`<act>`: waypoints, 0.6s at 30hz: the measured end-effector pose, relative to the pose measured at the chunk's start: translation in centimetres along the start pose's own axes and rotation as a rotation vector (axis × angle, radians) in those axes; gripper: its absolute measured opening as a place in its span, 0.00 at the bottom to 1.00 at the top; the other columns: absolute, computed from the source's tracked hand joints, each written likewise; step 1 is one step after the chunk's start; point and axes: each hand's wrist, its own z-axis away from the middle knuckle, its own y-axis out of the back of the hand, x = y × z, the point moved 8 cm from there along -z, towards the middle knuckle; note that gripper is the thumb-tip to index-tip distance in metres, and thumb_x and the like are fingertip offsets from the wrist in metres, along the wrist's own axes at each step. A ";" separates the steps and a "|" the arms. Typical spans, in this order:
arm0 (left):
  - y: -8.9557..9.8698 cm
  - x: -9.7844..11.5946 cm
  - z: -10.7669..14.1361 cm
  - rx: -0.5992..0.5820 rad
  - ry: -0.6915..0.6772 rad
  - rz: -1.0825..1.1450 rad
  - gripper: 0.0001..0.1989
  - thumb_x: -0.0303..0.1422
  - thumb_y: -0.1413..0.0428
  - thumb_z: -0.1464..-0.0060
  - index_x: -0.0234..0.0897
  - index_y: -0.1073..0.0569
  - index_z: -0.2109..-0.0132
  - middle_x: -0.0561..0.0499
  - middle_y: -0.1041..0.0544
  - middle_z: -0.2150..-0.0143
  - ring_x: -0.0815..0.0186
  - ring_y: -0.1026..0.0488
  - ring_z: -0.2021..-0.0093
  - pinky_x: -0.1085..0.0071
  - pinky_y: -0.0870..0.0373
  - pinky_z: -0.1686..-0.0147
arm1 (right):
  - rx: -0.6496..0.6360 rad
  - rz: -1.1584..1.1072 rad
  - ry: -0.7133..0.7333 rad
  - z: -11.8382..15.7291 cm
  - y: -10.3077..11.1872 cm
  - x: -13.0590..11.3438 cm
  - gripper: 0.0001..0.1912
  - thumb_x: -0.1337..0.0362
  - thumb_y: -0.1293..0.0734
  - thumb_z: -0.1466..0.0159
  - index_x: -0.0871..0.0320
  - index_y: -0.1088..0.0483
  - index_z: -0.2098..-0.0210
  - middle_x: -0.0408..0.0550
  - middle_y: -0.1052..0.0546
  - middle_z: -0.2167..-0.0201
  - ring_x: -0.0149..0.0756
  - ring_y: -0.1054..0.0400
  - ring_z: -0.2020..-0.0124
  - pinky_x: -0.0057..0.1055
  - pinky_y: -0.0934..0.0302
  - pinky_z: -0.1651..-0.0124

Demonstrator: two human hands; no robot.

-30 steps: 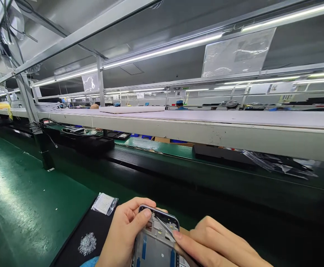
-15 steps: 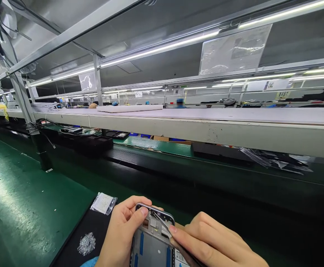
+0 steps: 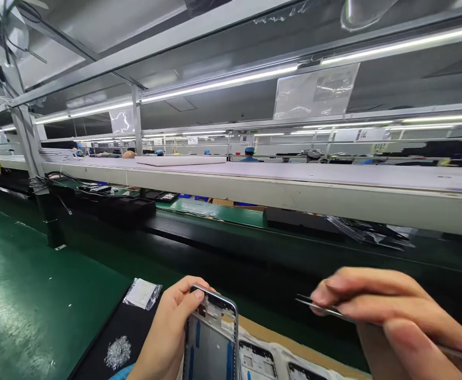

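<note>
My left hand (image 3: 171,322) grips a phone frame (image 3: 214,338) by its upper left side, thumb on the top corner. The frame is tilted up, with a grey metal plate and blue strips on its inner face. Out to the right, apart from the frame, my right hand (image 3: 397,311) pinches a pair of tweezers (image 3: 333,311), tips pointing left. Nothing can be made out between the tips. Below and right of the held frame, more phone frames (image 3: 257,361) lie in a white-lined box, cut off by the bottom edge.
Left of my left hand, a black mat (image 3: 100,340) carries a pile of small clear pieces (image 3: 118,352) and a labelled plastic bag (image 3: 142,293). A long white shelf (image 3: 294,190) crosses ahead, over a black tray (image 3: 302,224). A metal post (image 3: 30,142) with cables stands at left.
My right hand has drawn the tweezers away from the phone frame, out to the right and slightly up. The view has turned slightly, showing more of the box of frames.
</note>
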 end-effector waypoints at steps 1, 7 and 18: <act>-0.1 0.4 0.3 -0.016 -0.022 -0.041 0.13 0.43 0.35 0.50 0.39 0.22 0.63 0.49 0.24 0.65 0.67 0.31 0.67 0.77 0.33 0.66 | -0.015 -0.012 -0.050 -0.1 -0.2 -0.2 0.13 0.68 0.44 0.28 0.52 0.29 0.62 0.48 0.32 0.61 0.33 0.31 0.66 0.27 0.30 0.68; 1.0 2.1 1.3 0.161 -0.056 -0.196 0.18 0.45 0.31 0.63 0.37 0.21 0.67 0.50 0.25 0.64 0.64 0.31 0.64 0.80 0.31 0.69 | -0.530 0.031 -0.405 2.9 -3.9 -0.8 0.10 0.68 0.47 0.26 0.52 0.37 0.52 0.40 0.33 0.68 0.26 0.38 0.70 0.24 0.41 0.66; -0.2 0.4 2.7 0.274 0.019 -0.128 0.19 0.39 0.32 0.67 0.39 0.23 0.64 0.53 0.23 0.64 0.59 0.27 0.60 0.76 0.28 0.68 | -0.704 0.054 -0.478 6.0 -9.2 -1.2 0.11 0.65 0.34 0.35 0.58 0.42 0.70 0.38 0.38 0.75 0.27 0.47 0.74 0.27 0.55 0.73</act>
